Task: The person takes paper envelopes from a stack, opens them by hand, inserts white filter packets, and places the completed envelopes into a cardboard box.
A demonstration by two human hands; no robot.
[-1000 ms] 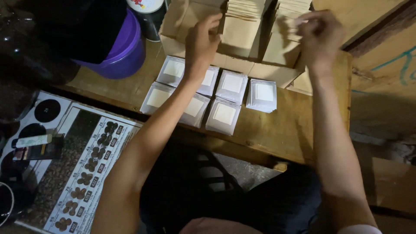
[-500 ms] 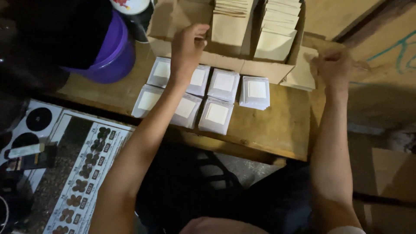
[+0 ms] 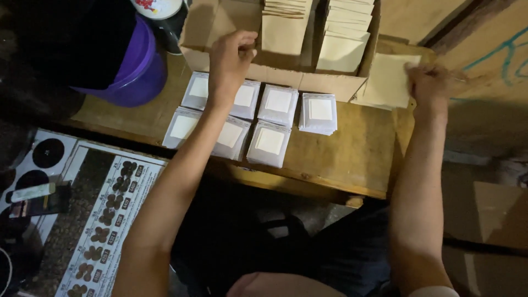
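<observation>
Fingers (image 3: 422, 74) of the right hand (image 3: 432, 85) pinched a tan paper envelope (image 3: 388, 80) beside the cardboard box (image 3: 308, 82); the left hand (image 3: 231, 58), fingers curled and empty, rested on the box's front wall above white window packets (image 3: 269, 140). Sorting appeared underway.

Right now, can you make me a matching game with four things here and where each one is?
Things:
1. purple bucket
2. cardboard box
3. right hand
4. left hand

Places:
A. at the front edge of the box
B. far left on the wooden table
C. holding a tan envelope right of the box
D. at the back of the table, filled with rows of tan envelopes

Pairs: 1-B, 2-D, 3-C, 4-A
</observation>
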